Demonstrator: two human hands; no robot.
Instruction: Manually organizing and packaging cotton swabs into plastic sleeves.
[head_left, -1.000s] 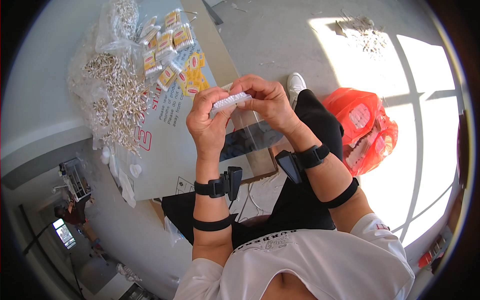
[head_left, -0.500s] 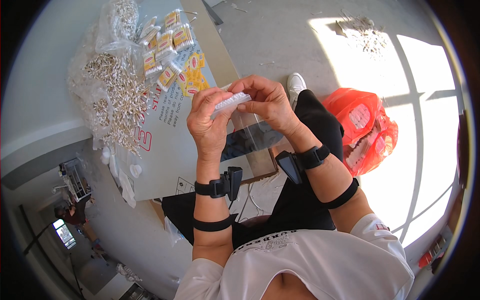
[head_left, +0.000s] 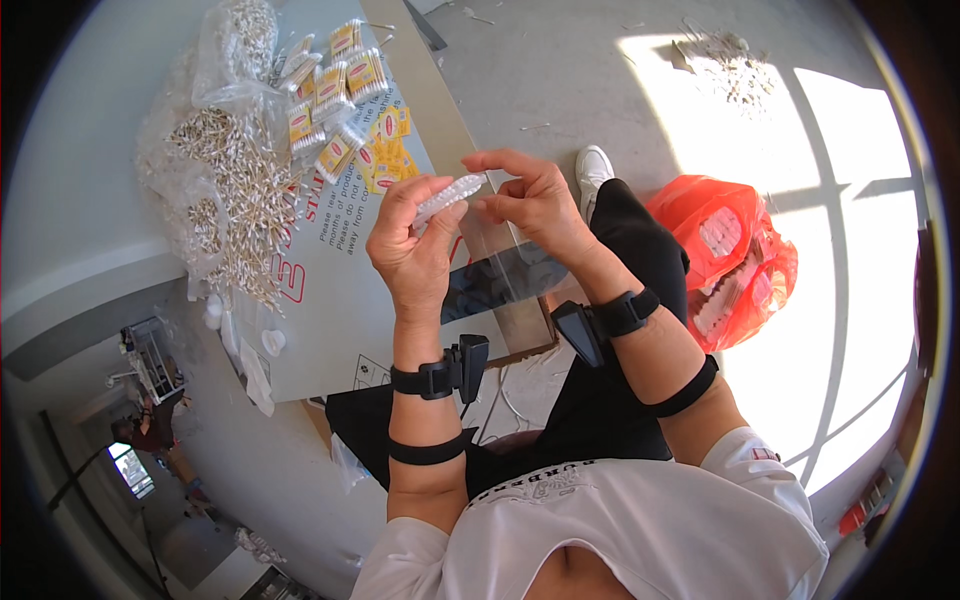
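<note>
My left hand (head_left: pixel 415 240) is closed around a small pack of cotton swabs (head_left: pixel 450 197), its row of white tips facing up. The pack seems to be in clear plastic. Just right of it, my right hand (head_left: pixel 535 205) has its index finger stretched out and its thumb apart, with nothing plainly held. Beyond my left hand, yellow printed cards (head_left: pixel 387 165) lie on the box-board surface. Several filled cotton swab packs (head_left: pixel 335 85) with yellow labels are heaped behind them.
A large clear bag (head_left: pixel 235 60) spills loose cotton swabs (head_left: pixel 235 190) on the left. On the floor at right stands a red plastic bag (head_left: pixel 705 265) with white packs inside. Scattered swabs (head_left: pixel 735 75) lie on the far sunlit floor. A clear-sided box (head_left: pixel 505 280) sits below my hands.
My right hand has come off the pack, its fingers spreading. My left hand keeps the pack and has shifted slightly left and tilted it.
</note>
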